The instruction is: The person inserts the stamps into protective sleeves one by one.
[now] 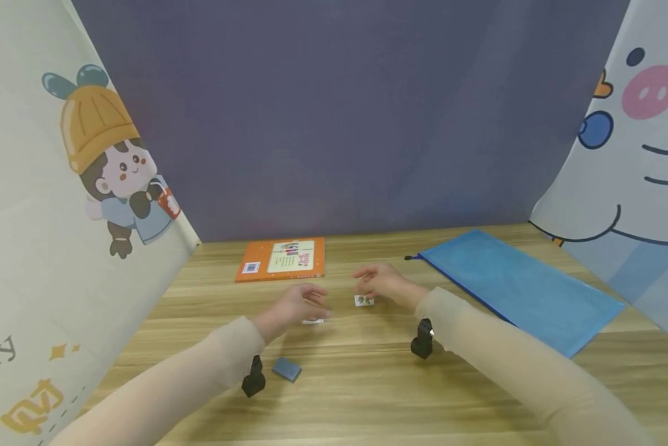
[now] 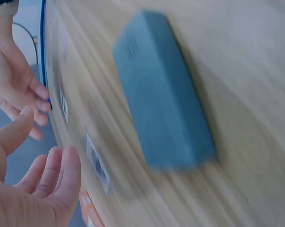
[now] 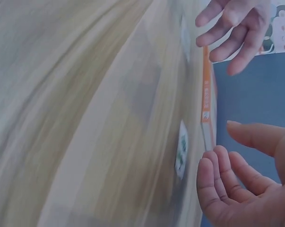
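Both hands hover above the wooden table, holding nothing. My left hand point(image 1: 296, 306) has loosely bent fingers and is just over a small white card point(image 1: 313, 321), partly hidden in the head view. In the left wrist view that card point(image 2: 98, 162) lies flat below the fingers, with a dark print. My right hand point(image 1: 386, 284) is relaxed, above a second white card point(image 1: 364, 300) with a green picture, also seen in the right wrist view as a card point(image 3: 181, 150). A blue-grey block-like box point(image 1: 286, 369) lies nearer the front, by the left wrist.
An orange book point(image 1: 256, 260) lies flat at the back left. To the right lies a blue zip pouch point(image 1: 523, 285). A dark curtain point(image 1: 345, 118) stands behind the table point(image 1: 345, 396), with printed white panels on both sides.
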`<control>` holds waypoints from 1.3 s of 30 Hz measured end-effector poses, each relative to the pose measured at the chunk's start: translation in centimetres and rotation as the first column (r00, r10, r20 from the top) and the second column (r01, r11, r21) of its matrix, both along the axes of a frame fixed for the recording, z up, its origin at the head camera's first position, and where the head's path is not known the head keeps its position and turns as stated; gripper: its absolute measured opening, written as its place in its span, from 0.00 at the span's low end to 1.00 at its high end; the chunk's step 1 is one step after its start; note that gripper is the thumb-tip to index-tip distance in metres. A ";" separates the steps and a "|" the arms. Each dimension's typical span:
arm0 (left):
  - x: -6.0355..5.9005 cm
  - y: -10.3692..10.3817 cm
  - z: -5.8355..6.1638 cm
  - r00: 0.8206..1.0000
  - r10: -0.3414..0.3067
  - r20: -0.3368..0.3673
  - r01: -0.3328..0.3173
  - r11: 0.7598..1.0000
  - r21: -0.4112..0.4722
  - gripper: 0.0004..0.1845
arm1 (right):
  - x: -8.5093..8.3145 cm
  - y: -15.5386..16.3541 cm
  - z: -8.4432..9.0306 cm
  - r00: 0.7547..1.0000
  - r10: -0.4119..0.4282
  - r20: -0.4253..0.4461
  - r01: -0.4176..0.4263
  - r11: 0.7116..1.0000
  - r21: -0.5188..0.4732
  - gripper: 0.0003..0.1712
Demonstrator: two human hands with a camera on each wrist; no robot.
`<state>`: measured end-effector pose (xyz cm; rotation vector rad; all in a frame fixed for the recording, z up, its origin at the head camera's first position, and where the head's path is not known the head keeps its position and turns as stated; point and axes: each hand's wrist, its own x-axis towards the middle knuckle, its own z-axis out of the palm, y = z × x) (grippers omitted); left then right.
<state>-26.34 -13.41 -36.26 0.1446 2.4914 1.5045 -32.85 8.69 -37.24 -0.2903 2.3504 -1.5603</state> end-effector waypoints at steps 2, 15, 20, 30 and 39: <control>0.1 0.7 -0.3 0.999 -0.019 0.026 0.018 0.999 0.043 0.31 | -0.2 0.2 -0.2 1.000 -0.011 -0.022 0.012 1.000 0.027 0.25; 0.9 5.0 -1.5 0.999 -0.028 0.034 0.027 0.999 0.019 0.24 | -1.1 2.0 -1.9 0.990 0.024 -0.141 -0.013 0.997 0.079 0.28; 1.4 6.0 -1.9 0.999 -0.042 -0.010 0.041 0.998 -0.050 0.20 | -1.0 1.9 -2.2 0.983 0.015 -0.182 0.002 0.995 0.096 0.27; 1.8 7.6 -2.4 0.995 -0.044 -0.087 0.026 0.978 -0.205 0.17 | -0.4 1.6 -2.2 0.978 -0.013 -0.207 0.047 0.986 0.160 0.22; 1.9 7.7 -2.1 0.996 -0.012 -0.092 -0.011 0.968 -0.252 0.13 | -0.6 1.5 -2.2 0.981 0.024 -0.192 0.017 0.978 0.207 0.19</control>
